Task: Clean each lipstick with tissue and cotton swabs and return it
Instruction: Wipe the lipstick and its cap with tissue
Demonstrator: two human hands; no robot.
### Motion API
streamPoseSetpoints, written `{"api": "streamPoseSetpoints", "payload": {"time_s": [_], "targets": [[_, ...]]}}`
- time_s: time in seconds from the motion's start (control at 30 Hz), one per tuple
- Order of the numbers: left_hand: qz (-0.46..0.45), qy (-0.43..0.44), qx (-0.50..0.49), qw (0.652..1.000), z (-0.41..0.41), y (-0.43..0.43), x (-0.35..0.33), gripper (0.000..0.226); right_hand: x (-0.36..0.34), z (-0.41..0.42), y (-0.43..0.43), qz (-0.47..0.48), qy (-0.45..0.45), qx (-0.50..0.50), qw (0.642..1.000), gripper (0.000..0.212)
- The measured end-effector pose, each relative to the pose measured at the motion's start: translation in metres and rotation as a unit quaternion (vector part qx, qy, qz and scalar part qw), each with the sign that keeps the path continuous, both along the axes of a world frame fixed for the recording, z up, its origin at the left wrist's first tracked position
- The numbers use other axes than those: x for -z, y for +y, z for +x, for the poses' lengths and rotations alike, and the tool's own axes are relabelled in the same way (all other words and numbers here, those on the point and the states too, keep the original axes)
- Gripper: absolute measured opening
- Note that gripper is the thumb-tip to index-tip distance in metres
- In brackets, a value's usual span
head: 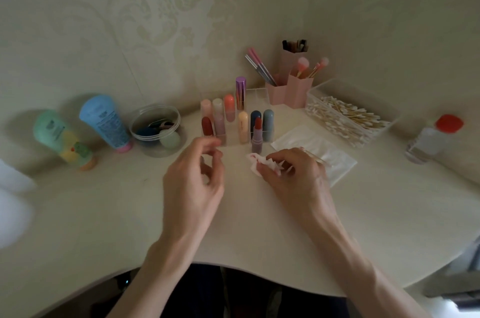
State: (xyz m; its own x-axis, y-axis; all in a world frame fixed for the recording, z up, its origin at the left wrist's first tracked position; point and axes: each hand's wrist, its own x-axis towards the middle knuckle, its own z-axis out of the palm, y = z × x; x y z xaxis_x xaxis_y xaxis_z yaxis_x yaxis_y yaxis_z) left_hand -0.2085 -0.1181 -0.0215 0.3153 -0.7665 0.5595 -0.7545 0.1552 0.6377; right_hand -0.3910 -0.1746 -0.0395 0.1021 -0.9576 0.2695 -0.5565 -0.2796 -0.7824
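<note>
Fingers [267, 171] of the right hand [296, 180] are clutching a crumpled tissue [255, 159] and a cotton swab [315, 158]; the left hand [194, 175] is hovering half-curled, its hold unclear. On the table [259, 227], capped tubes are filling the clear organizer [226, 140] while one uncapped red lipstick [257, 133] is standing just before it, apparently mid-cleaning, awaiting its return.

Looks like a make-up corner at home. Has swirly wallpaper [155, 6] behind a pale bench [104, 201]. Holds lipsticks [229, 107] in a clear rack [230, 141], brushes [302, 62] in pink cups [298, 93], cotton swabs [348, 116], two cream tubes [104, 120] and a tub [155, 152] of sponges.
</note>
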Motion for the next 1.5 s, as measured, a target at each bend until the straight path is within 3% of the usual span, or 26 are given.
{"api": "streamPoseSetpoints", "payload": {"time_s": [0.1, 0.2, 0.33, 0.53, 0.67, 0.9, 1.0, 1.1, 1.3, 1.5], "targets": [[-0.019, -0.055, -0.01, 0.998, 0.029, 0.014, 0.001, 0.012, -0.002, 0.003, 0.004, 0.037, -0.026, -0.029, 0.999, 0.023], [0.017, -0.099, 0.009, 0.995, 0.056, 0.016, 0.007, 0.022, -0.004, 0.006, 0.007, 0.05, -0.03, -0.091, 0.994, 0.031], [0.087, -0.123, 0.06, 0.987, 0.075, 0.01, 0.016, 0.044, 0.003, 0.008, 0.008, -0.028, 0.055, -0.137, 0.989, 0.031], [0.107, -0.109, 0.075, 0.985, 0.074, 0.0, 0.02, 0.038, 0.022, 0.013, 0.003, -0.127, 0.128, -0.154, 0.971, 0.045], [0.096, -0.066, 0.075, 0.99, 0.073, -0.003, 0.018, 0.026, 0.021, 0.016, 0.003, -0.173, 0.111, -0.185, 0.961, 0.023], [0.084, 0.05, 0.091, 0.991, 0.064, 0.003, 0.012, 0.026, 0.013, 0.017, 0.009, -0.116, 0.076, -0.209, 0.968, 0.026], [0.103, 0.105, 0.101, 0.984, 0.064, 0.004, 0.011, 0.021, 0.009, 0.018, 0.01, -0.145, 0.042, -0.21, 0.966, 0.018], [0.111, 0.157, 0.117, 0.974, 0.064, 0.004, 0.011, 0.022, 0.005, 0.013, 0.012, -0.101, 0.02, -0.224, 0.969, 0.009], [0.122, 0.318, 0.164, 0.926, 0.056, 0.008, 0.007, 0.024, 0.004, 0.014, 0.01, -0.06, -0.048, -0.186, 0.979, 0.027], [0.177, 0.436, 0.181, 0.863, 0.042, 0.012, 0.003, 0.03, -0.006, 0.017, 0.013, -0.045, -0.216, -0.109, 0.969, 0.017]]}}
